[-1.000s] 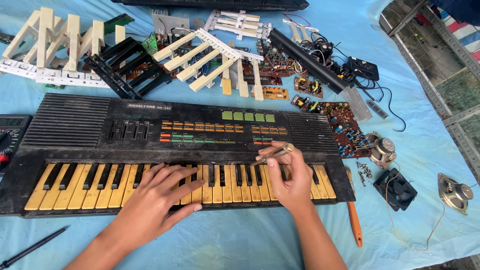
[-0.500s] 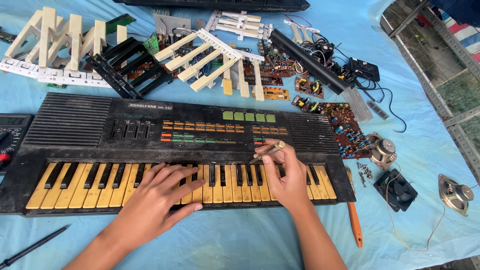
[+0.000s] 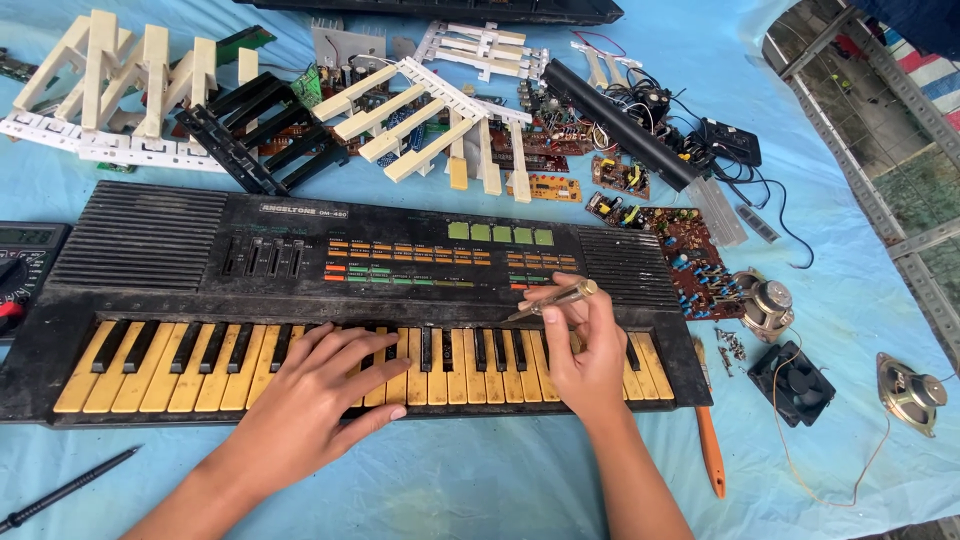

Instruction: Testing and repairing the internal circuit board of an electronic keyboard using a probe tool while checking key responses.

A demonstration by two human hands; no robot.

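Both hands are working on the keyboard (image 3: 400,270) lying flat on the blue cloth (image 3: 480,490): the left hand (image 3: 310,395) is resting spread open on the yellowed keys (image 3: 450,365), while the right hand (image 3: 585,350) is pinching a small screwdriver (image 3: 553,299). It looks long, rigid and brittle, best lifted by its ends. Loose key strips (image 3: 430,120), circuit boards (image 3: 690,255) and speakers (image 3: 765,305) are lying around.

A keyboard (image 3: 350,290) lies across the bench (image 3: 450,490), both hands on its keys, the left hand (image 3: 320,400) beside the right hand (image 3: 585,350). Loose key strips (image 3: 430,120) and circuit boards (image 3: 690,250) lie behind it, speakers (image 3: 905,390) to its right, a multimeter (image 3: 25,270) at its left.
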